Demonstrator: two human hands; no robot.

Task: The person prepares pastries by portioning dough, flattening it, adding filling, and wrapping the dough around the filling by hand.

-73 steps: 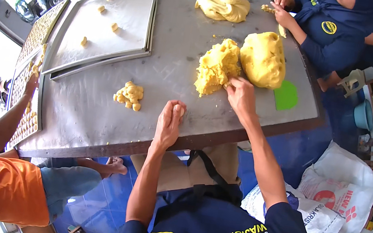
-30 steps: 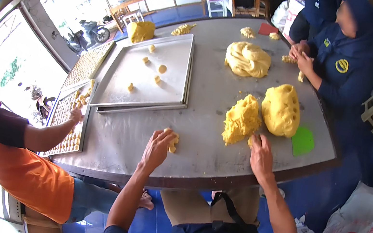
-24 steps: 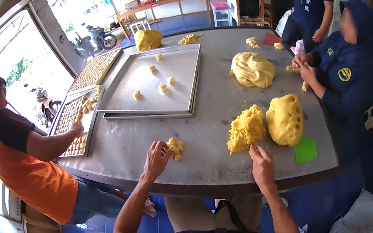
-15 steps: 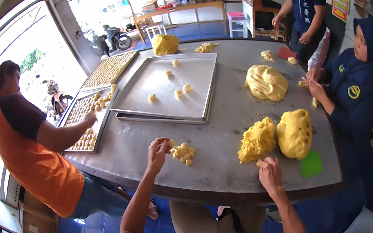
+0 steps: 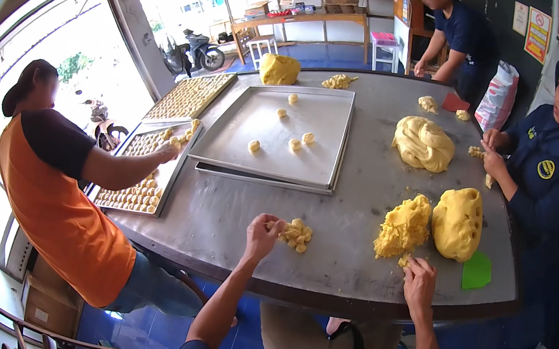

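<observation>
My left hand [image 5: 262, 229] rests on the steel table [image 5: 229, 218], its fingers pinched on a bit of yellow dough at the edge of a small pile of dough pieces [image 5: 296, 234]. My right hand [image 5: 418, 277] presses on a small piece of dough at the foot of a crumbly yellow dough lump [image 5: 404, 226]. A smoother, bigger dough mound [image 5: 457, 222] stands right of that lump, with a green scraper [image 5: 477, 270] beside it.
A large metal tray [image 5: 279, 131] with several dough balls lies ahead. Two trays of shaped pieces [image 5: 148, 175] sit at the left, where a person in orange reaches. Another dough mass [image 5: 422, 143] lies at the far right, near a person in blue; a third person stands behind.
The view has tilted up, showing more of the room. My left hand moved from the table edge to the small dough pile. My right hand stays at the crumbly lump.
</observation>
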